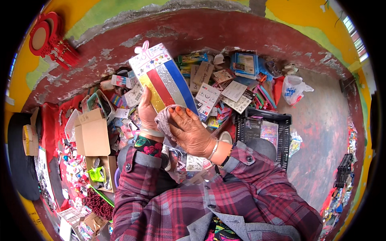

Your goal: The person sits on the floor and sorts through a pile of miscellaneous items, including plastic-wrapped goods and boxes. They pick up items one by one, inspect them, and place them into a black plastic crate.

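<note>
In front of me I hold up a flat oblong pack (pixel 167 86) with glittery gold, red, silver and blue stripes. Its white top carries star patterns and a pink hanging loop. My left hand (pixel 148 112) grips the pack at its lower left edge; part of that grip is hidden behind it. A crumpled greyish-pink cloth (pixel 163 122) is bunched under the fingers of my right hand (pixel 192 130), which presses it against the bottom of the pack. The pack is tilted, its top leaning left.
Boxes, cards and small packets (pixel 209 96) lie heaped beyond my hands. A black plastic crate (pixel 283 138) stands at my right knee. To the left are an open cardboard box (pixel 94 134), a white basket (pixel 72 124) and dark red beads (pixel 96 205). A white plastic bag (pixel 295 88) lies on the floor.
</note>
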The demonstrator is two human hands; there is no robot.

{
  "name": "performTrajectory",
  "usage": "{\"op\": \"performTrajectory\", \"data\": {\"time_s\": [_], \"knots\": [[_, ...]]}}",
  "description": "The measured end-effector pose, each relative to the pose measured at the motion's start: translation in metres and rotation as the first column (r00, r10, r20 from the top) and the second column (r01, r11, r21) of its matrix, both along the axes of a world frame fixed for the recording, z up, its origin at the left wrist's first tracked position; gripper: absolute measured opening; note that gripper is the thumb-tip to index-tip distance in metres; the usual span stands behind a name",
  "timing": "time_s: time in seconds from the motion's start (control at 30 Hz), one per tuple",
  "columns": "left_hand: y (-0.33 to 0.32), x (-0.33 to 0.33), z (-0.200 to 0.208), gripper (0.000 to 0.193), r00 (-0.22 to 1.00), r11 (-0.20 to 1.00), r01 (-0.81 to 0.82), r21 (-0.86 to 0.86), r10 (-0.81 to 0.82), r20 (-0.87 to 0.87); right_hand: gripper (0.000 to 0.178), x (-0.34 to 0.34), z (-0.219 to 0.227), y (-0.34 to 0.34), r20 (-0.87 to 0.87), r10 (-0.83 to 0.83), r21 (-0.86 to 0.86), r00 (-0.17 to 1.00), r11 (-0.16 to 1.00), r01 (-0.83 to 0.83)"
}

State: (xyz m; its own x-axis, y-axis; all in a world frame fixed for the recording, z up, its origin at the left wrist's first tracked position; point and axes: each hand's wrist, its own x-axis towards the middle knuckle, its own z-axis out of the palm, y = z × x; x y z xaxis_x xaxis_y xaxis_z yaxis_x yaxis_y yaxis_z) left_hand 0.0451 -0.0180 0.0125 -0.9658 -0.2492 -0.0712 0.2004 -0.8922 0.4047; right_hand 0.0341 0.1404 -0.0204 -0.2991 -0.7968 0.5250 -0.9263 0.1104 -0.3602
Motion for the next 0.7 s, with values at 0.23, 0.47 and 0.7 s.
{"op": "performTrajectory", "data": {"time_s": [0.23, 0.47, 0.7], "knots": [[0.016, 0.003, -0.002, 0.047, 0.988, 0.969, 0.147, 0.198, -0.136, -0.066, 0.047, -0.026, 0.007, -0.003, 0.086, -0.253, -0.165, 0.964, 0.95, 0.264], [0.03, 0.011, -0.03, 0.039, 0.982, 0.98, 0.175, 0.092, -0.18, 0.049, 0.041, -0.05, 0.013, 0.003, 0.54, -0.218, -0.315, 0.813, 0.844, 0.435], [0.023, 0.01, -0.013, 0.037, 0.959, 0.959, 0.284, 0.008, -0.284, 0.014, 0.034, -0.06, 0.015, 0.013, 0.517, -0.241, -0.297, 0.822, 0.849, 0.436]]}}
